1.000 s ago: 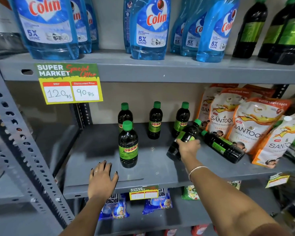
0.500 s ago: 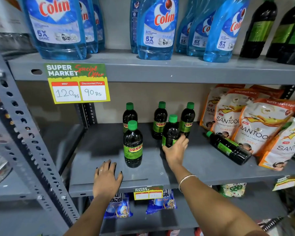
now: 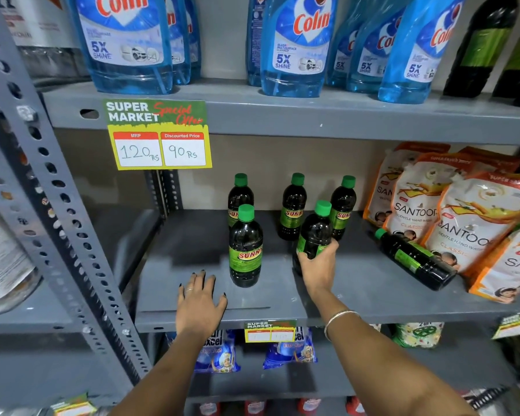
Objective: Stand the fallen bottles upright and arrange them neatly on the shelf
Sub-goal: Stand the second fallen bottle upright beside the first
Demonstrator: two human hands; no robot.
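On the grey middle shelf (image 3: 192, 253), three dark green-capped bottles stand at the back: the left one (image 3: 239, 195), the middle one (image 3: 292, 207) and the right one (image 3: 344, 202). Another bottle (image 3: 245, 247) stands upright in front of the left one. My right hand (image 3: 318, 267) grips a further bottle (image 3: 316, 232), nearly upright, in front of the middle and right ones. One bottle (image 3: 415, 259) lies on its side to the right, against the pouches. My left hand (image 3: 200, 301) rests flat, fingers spread, on the shelf's front edge.
Orange and white soap pouches (image 3: 463, 223) crowd the shelf's right end. Blue cleaner bottles (image 3: 294, 46) stand on the shelf above, with a price card (image 3: 158, 135) hanging from its edge. A perforated steel post (image 3: 57, 223) runs down the left. Blue packets (image 3: 288, 349) lie on the shelf below.
My right hand lifted one fallen bottle from beside the pouches, tipped it upright and carried it left to the front of the back row. My left hand stayed put.
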